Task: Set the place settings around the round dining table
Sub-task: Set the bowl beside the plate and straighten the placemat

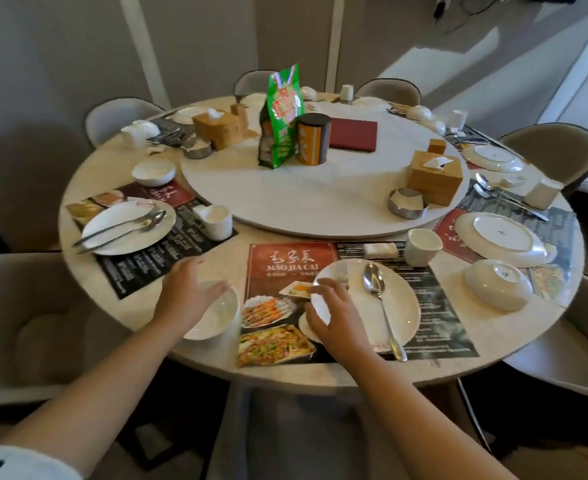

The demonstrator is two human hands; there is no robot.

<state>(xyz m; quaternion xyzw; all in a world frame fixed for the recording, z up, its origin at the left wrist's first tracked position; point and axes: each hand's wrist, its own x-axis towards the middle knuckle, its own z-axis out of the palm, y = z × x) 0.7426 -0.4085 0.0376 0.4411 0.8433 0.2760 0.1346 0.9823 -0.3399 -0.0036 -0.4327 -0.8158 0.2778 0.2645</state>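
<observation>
The task is judged to be roughly midway. A printed mat and white crockery can be seen at every seat in view around the round counter (320, 370), but the pieces are not laid alike from seat to seat. At the near seat, the near placemat (275, 261) is flat. The near plate (400, 306) is set on its right half with a spoon (375, 282) lying across it, and the near cup (422, 245) is stood just beyond the plate. The near bowl (216, 320) is placed off the mat, at its left edge, and the left hand (188, 292) is spread over it with fingers fairly straight. The right hand (337, 317) is laid on the plate's left rim with fingers curled; whether the rim or a small white piece beneath is gripped cannot be told. At the left seat, the left plate (126, 226) carries two pieces of cutlery, with the left cup (218, 221) beside it and the left bowl (154, 171) beyond. At the right seat, the right plate (500, 237) and right bowl (497, 284) appear to be turned face down, so that place is judged unfinished. The far seats are too blurred to be assessed. A green bag (282, 116) and tissue boxes (436, 176) are stood on the turntable (320, 202). Evening out the seats is judged to be left.
</observation>
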